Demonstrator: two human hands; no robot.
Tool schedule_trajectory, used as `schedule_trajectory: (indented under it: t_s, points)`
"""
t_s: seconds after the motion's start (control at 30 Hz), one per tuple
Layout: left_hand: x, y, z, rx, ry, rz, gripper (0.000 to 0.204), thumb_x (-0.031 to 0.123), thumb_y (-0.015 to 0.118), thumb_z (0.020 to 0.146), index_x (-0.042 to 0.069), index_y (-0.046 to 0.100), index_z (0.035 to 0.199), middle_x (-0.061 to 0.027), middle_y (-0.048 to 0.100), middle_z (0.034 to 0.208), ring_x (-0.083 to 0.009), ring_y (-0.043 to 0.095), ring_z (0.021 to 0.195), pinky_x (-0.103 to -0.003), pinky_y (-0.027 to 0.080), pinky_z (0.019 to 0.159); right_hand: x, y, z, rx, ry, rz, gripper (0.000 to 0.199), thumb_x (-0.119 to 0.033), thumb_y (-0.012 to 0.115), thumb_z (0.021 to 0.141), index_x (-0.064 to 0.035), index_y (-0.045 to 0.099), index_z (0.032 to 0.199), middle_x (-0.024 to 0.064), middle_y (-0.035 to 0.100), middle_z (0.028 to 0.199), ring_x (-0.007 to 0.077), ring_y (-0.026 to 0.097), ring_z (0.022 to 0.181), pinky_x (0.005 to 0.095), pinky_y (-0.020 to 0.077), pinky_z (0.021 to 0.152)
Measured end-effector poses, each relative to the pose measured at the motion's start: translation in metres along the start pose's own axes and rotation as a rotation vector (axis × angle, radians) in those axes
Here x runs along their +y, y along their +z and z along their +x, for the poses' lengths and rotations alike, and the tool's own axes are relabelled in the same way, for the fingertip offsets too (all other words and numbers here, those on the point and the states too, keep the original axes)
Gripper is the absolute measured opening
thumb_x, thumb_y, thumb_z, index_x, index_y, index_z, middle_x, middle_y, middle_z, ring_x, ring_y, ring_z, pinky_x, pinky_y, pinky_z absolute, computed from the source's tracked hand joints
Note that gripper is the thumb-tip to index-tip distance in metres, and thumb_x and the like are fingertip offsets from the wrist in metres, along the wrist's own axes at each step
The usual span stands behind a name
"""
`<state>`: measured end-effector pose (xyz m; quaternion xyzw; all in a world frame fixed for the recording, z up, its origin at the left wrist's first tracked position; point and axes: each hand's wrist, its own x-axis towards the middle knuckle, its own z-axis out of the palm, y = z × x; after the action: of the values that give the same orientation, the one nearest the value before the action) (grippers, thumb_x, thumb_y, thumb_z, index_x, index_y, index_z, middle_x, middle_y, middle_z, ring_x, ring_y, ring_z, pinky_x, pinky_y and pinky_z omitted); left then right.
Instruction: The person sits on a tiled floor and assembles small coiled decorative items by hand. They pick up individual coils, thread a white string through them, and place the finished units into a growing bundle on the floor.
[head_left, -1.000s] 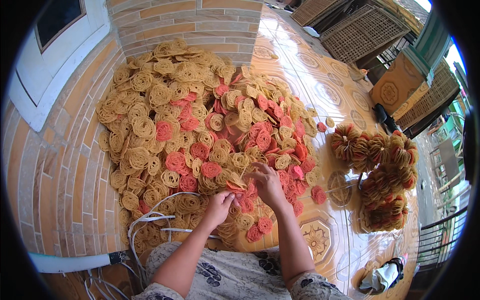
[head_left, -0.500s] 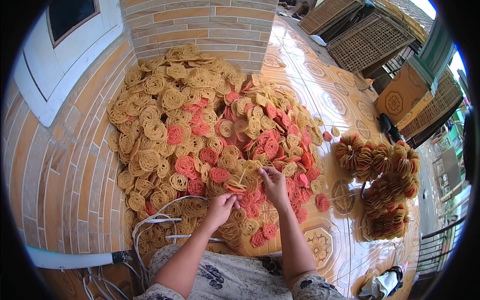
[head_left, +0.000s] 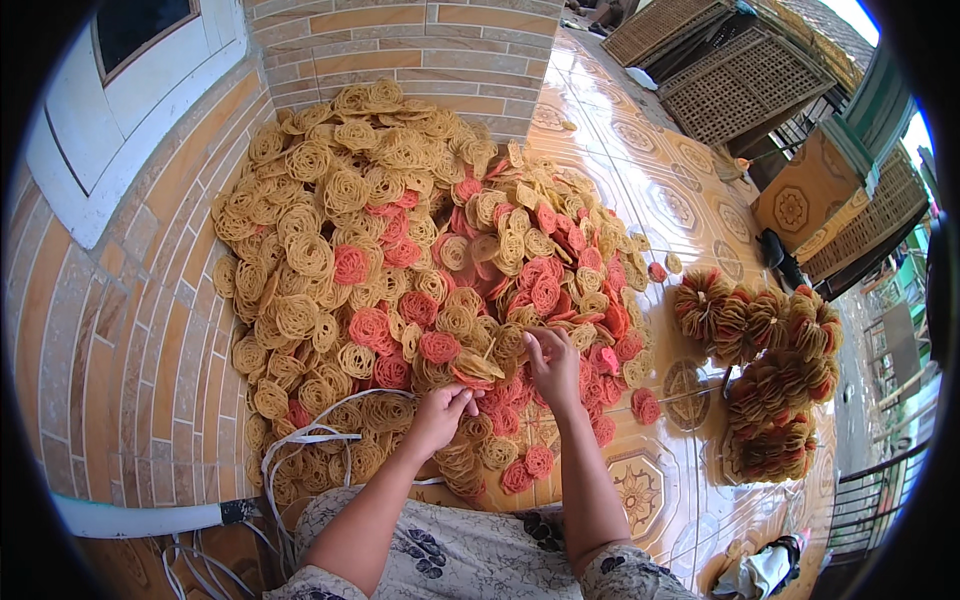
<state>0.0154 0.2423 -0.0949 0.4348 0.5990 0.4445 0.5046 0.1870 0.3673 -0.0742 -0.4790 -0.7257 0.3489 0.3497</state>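
My left hand (head_left: 440, 415) is closed on a small stack of round, lacy coiled crackers (head_left: 477, 366), with yellow and red ones in it. A thin pale strip stands up from the stack. Just to the right, my right hand (head_left: 556, 375) is held over the heap, its thumb and fingers a little apart. Its fingertips are beside a yellow cracker (head_left: 510, 343), and I see none clearly gripped. In front of both hands spreads a large heap of loose yellow crackers (head_left: 305, 255) with red crackers (head_left: 540, 285) mixed in, mostly toward the right.
Bundles of strung crackers (head_left: 770, 370) lie on the tiled floor (head_left: 640, 490) at the right. White strips (head_left: 315, 432) trail by my left arm. A brick-patterned wall (head_left: 160, 340) and a white door (head_left: 140, 100) bound the left side. Woven racks (head_left: 745, 85) lean at the far right.
My right hand has moved slightly right, away from the stack. A yellow cracker now shows on top of the stack in my left hand, where red was seen before.
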Motion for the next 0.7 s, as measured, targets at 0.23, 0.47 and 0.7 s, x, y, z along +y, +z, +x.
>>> schedule_trajectory:
  t_s: [0.23, 0.47, 0.7]
  points:
    - [0.004, 0.000, -0.001, -0.070, -0.052, 0.146, 0.025, 0.015, 0.046, 0.101, 0.001, 0.067, 0.101, 0.0012, 0.066, 0.079, -0.0079, 0.054, 0.073, -0.024, 0.043, 0.075, 0.013, 0.016, -0.002, 0.139, -0.019, -0.422, 0.032, -0.019, 0.074, 0.078, -0.0096, 0.067, 0.107, 0.0092, 0.062, 0.100, 0.0262, 0.057, 0.095, 0.0408, 0.0428, 0.084]
    - [0.009, 0.003, -0.001, -0.108, -0.052, 0.091, 0.026, 0.016, 0.047, 0.101, 0.000, 0.066, 0.105, 0.0003, 0.065, 0.077, -0.0078, 0.055, 0.074, -0.024, 0.044, 0.075, 0.002, 0.006, 0.000, 0.152, 0.171, 0.270, 0.018, -0.017, 0.075, 0.084, -0.0022, 0.068, 0.092, 0.0056, 0.062, 0.083, 0.0140, 0.058, 0.069, 0.0309, 0.0462, 0.062]
    - [0.008, 0.005, -0.001, -0.115, -0.035, 0.075, 0.026, 0.015, 0.046, 0.102, 0.000, 0.066, 0.106, -0.0005, 0.065, 0.077, -0.0082, 0.057, 0.076, -0.025, 0.045, 0.078, -0.008, 0.004, -0.001, 0.165, 0.000, 0.158, 0.012, -0.012, 0.074, 0.084, -0.0016, 0.069, 0.088, 0.0040, 0.056, 0.086, 0.0116, 0.050, 0.071, 0.0269, 0.0432, 0.066]
